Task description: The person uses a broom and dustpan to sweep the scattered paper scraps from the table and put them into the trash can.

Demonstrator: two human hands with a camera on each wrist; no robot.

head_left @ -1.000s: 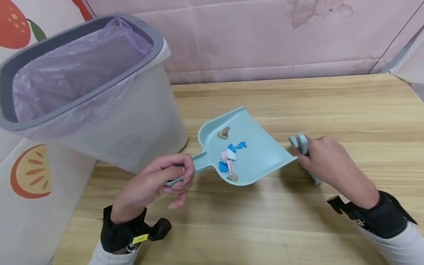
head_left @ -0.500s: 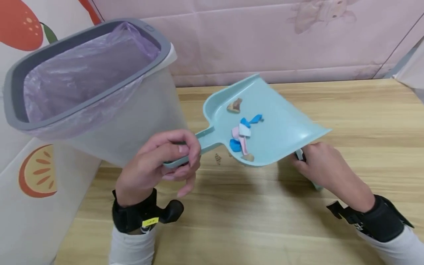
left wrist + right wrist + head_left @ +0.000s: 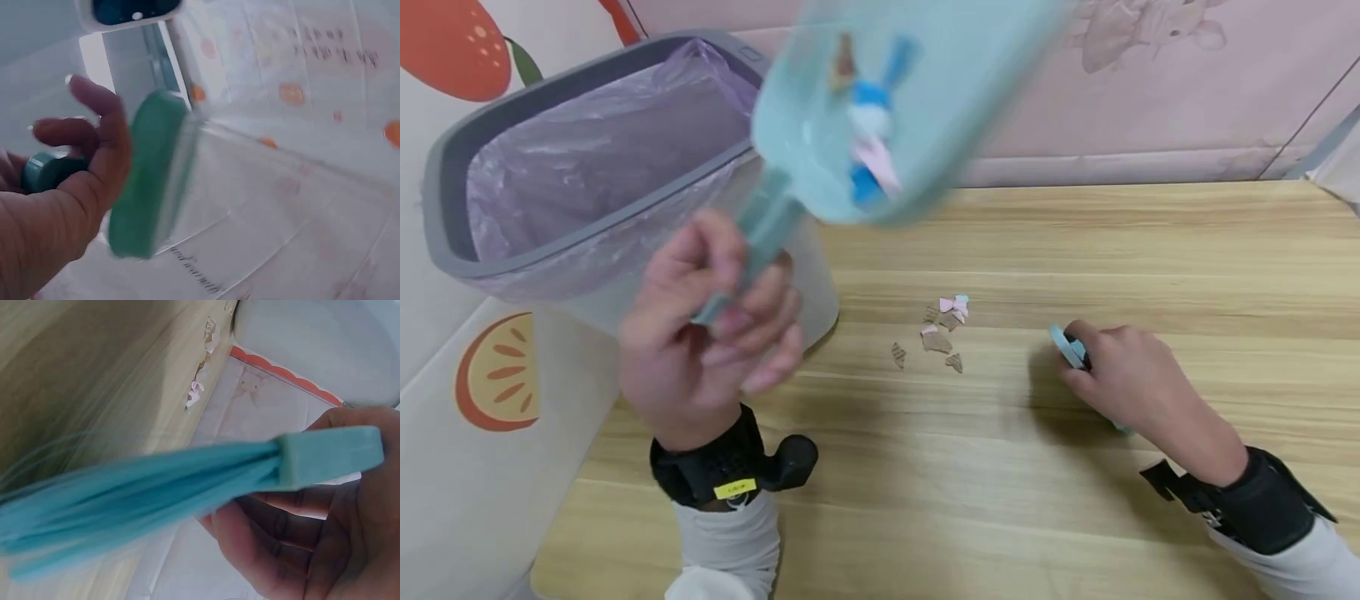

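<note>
My left hand (image 3: 730,308) grips the handle of a light teal dustpan (image 3: 895,100) and holds it high in the air, blurred with motion, beside the rim of the bin (image 3: 587,208). Blue, pink and brown paper scraps (image 3: 865,142) lie in the pan. The left wrist view shows my fingers (image 3: 100,156) curled round the teal handle (image 3: 47,172). My right hand (image 3: 1112,375) rests low on the table and holds a small teal brush (image 3: 1067,346). In the right wrist view its bristles (image 3: 125,494) stretch out left from the brush head (image 3: 331,456).
A grey-rimmed translucent bin with a purple liner (image 3: 572,150) stands at the left on the wooden table (image 3: 1075,500). Several small pink and brown scraps (image 3: 943,329) lie on the table between my hands. A pink cloth backdrop (image 3: 1150,100) rises behind the table.
My left hand has lifted the dustpan off the table, up and leftward to the bin's rim. Several scraps now lie bare where the pan was. My right hand has barely moved.
</note>
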